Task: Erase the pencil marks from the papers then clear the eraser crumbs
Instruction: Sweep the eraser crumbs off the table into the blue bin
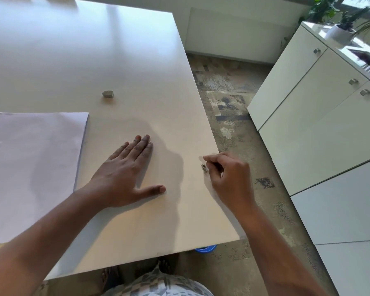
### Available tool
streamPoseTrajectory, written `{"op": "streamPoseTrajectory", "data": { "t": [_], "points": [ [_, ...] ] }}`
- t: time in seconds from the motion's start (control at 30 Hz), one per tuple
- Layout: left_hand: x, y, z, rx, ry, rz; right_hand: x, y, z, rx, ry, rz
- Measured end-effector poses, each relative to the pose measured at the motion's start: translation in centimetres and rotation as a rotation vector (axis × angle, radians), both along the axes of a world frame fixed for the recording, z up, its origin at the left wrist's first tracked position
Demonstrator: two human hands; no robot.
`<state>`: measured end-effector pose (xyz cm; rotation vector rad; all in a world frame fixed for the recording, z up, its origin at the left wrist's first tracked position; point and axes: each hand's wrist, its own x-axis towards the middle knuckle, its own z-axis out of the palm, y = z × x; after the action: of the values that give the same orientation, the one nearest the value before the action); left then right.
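At centre right, the right hand (229, 176) curls its fingers (209, 160) around the eraser crumbs (204, 167) at the surface (137, 71) edge. The left hand (124, 174) lies flat, fingers spread (papers (34, 150) at left). A careless sweep could scatter crumbs onto the floor (233, 107).

Broad white rectangular table top (120, 60): far half open, bare but for one small grey wedge-shaped eraser (108, 94), standing alone, well apart from all else.
Near left: stack of white paper sheets (34, 159), flat, covering that corner.
Near centre: left hand (124, 174), palm flat, fingers spread, on the surface just right of the sheets.
Right edge: right hand (226, 174), fingers curled, beside a small dark cluster of eraser crumbs (204, 167).
Open strip of table between the two hands.
Beyond the right edge: patterned floor aisle, then white cabinets (320, 116) along it.
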<state>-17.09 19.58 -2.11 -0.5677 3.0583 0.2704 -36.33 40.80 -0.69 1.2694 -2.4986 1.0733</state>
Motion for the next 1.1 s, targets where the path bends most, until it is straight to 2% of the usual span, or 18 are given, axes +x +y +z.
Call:
{"op": "streamPoseTrajectory", "data": {
  "t": [0.23, 0.37, 0.43, 0.5, 0.57, 0.73, 0.9, 1.03, 1.1],
  "points": [
    [-0.8, 1.3, 0.3, 0.009, -0.014, 0.045, -1.2, -0.7, 0.7, 0.037, -0.066, 0.011],
    [-1.3, 2.4, -0.2, 0.003, 0.017, 0.081, -0.4, -0.7, 0.1, 0.019, 0.01, 0.13],
    [-1.3, 2.6, -0.4, -0.012, 0.027, 0.084, 1.5, -0.8, 0.0, 0.111, 0.093, 0.253],
    [-1.3, 2.6, -0.4, -0.026, 0.035, 0.081, 3.1, -0.7, -0.4, 0.301, 0.191, 0.36],
    [-1.3, 2.7, -0.4, -0.033, 0.034, 0.074, 3.6, -0.2, -0.8, 0.385, 0.244, 0.335],
    [-1.2, 2.9, -0.3, -0.044, 0.019, 0.084, 2.1, 0.9, -0.3, 0.292, 0.236, 0.092],
    [-1.2, 3.1, -0.3, -0.022, 0.044, 0.082, 3.9, 0.6, -0.8, 0.418, 0.264, 0.332],
    [-1.0, 3.3, -0.3, -0.025, 0.038, 0.095, 3.1, 1.0, -0.6, 0.429, 0.232, 0.093],
    [-1.0, 3.2, -0.3, -0.018, 0.035, 0.094, 3.1, 1.1, -0.2, 0.388, 0.217, 0.057]
  ]
}}
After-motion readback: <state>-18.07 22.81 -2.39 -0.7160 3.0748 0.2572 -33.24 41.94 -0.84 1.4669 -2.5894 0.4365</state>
